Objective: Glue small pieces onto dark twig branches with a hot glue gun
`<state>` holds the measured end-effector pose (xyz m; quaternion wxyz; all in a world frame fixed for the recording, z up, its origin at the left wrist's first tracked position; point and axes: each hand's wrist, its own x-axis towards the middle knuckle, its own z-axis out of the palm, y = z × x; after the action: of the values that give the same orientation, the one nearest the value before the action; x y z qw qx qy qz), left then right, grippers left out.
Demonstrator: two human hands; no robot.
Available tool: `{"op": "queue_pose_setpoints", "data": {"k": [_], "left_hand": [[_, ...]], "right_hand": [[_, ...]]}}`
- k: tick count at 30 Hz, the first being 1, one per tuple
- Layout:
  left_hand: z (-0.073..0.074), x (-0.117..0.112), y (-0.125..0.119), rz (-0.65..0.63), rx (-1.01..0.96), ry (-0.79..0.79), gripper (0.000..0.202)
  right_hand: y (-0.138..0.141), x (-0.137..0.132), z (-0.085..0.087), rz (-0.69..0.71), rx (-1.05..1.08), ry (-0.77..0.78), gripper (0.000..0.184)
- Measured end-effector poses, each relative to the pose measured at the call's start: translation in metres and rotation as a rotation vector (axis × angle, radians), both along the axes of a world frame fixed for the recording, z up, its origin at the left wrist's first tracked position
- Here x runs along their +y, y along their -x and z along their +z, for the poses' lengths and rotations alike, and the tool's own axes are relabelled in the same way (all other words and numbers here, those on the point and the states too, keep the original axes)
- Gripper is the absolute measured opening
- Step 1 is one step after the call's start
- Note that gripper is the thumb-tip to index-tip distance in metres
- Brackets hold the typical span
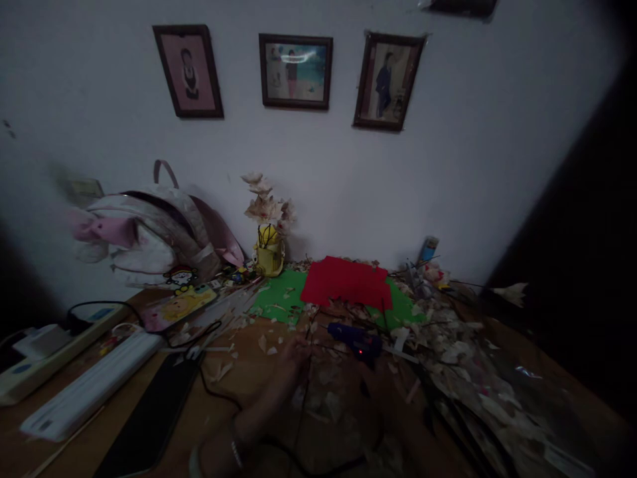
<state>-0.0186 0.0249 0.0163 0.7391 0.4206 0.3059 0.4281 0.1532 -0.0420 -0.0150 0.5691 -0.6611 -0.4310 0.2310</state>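
Observation:
Over the middle of the wooden table, my left hand is closed with its fingertips pinched on a thin dark stem that runs down toward the front. My right hand wraps the handle of a blue glue gun, whose red light is lit. A pale glue stick protrudes from the gun's back, and the nozzle points left toward my left hand, apart from it. Dim light hides much of my right hand's fingers. Pale petal-like scraps lie below and between both hands.
Red paper overlaps green sheets at the back. Dried-looking flowers stand in a yellow pot. Left are a backpack, a power strip, a white box and a black slab. Scraps cover the right; cords cross the front.

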Motion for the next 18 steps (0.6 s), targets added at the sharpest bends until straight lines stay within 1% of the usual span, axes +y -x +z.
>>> {"op": "queue_pose_setpoints", "data": {"k": [5, 11, 15, 18], "left_hand": [[-0.0004, 0.0005, -0.0008, -0.031, 0.025, 0.000, 0.040], [0.0001, -0.0013, -0.0022, -0.014, 0.037, -0.021, 0.038], [-0.0021, -0.0007, -0.0024, -0.055, 0.042, -0.033, 0.034], [-0.0029, -0.0006, -0.0015, -0.033, 0.028, -0.038, 0.034]], "right_hand": [[0.0009, 0.0014, -0.0007, 0.015, -0.027, 0.042, 0.042], [0.0024, -0.0002, 0.0022, 0.056, -0.054, 0.034, 0.040], [0.0013, 0.0003, -0.0026, 0.066, -0.063, 0.009, 0.040], [0.0001, 0.0018, -0.0058, 0.040, -0.055, 0.014, 0.043]]}}
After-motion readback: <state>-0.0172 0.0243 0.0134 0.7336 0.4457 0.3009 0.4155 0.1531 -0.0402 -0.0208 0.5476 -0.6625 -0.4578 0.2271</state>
